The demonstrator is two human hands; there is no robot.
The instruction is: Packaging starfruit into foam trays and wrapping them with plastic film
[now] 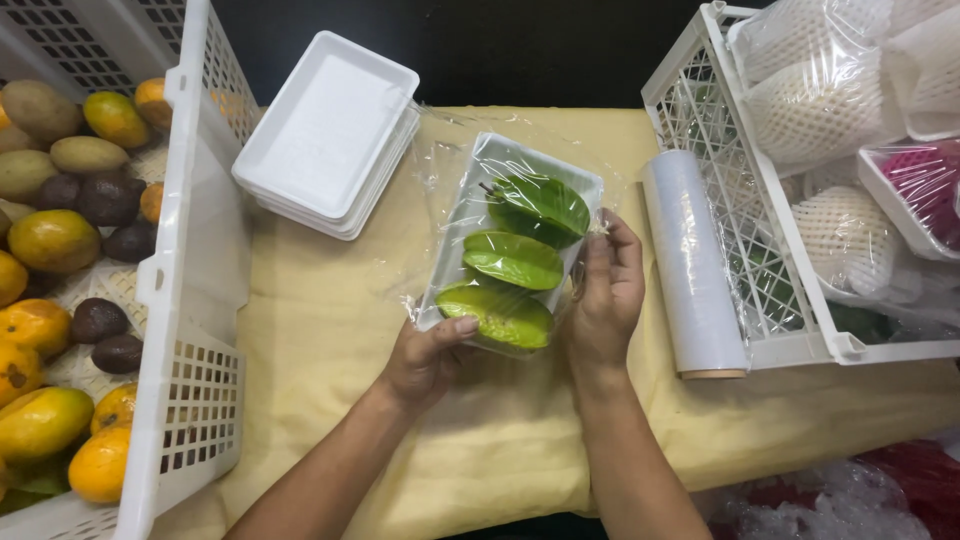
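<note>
Showing a white foam tray (497,158) that carries three green starfruits (513,259) laid in a row, the whole wrapped in clear cling film (440,190) and held tilted above a table covered with a yellow cloth (320,330). The left hand (425,360) grips the tray's near corner, its thumb pressed flat on top of the film beside the nearest fruit and its other fingers curled out of sight beneath the tray. The right hand (605,295) closes on the tray's opposite long edge, its fingers wrapped around the rim and pinching the film at their tips, beside the farthest fruit. Loose film spreads past the tray on the side away from the right fingers and lies wrinkled on the cloth. Just outward of the right hand's knuckles lies a roll of cling film (692,262), resting lengthwise against the wall of a white plastic crate (745,250); that crate holds fruit in white foam net sleeves (815,105) and a tray of wrapped pink fruit (925,185). Beyond the fingertips of both hands, toward the far edge of the table, sits a stack of empty white foam trays (325,130), well apart from the held tray. Outward of the left hand stands a second white crate (190,300) filled with yellow-orange mangoes (45,330) and dark, rounded fruits (100,200). Below the right forearm, off the table's near edge, crumpled clear plastic over something red (850,495) is visible.
</note>
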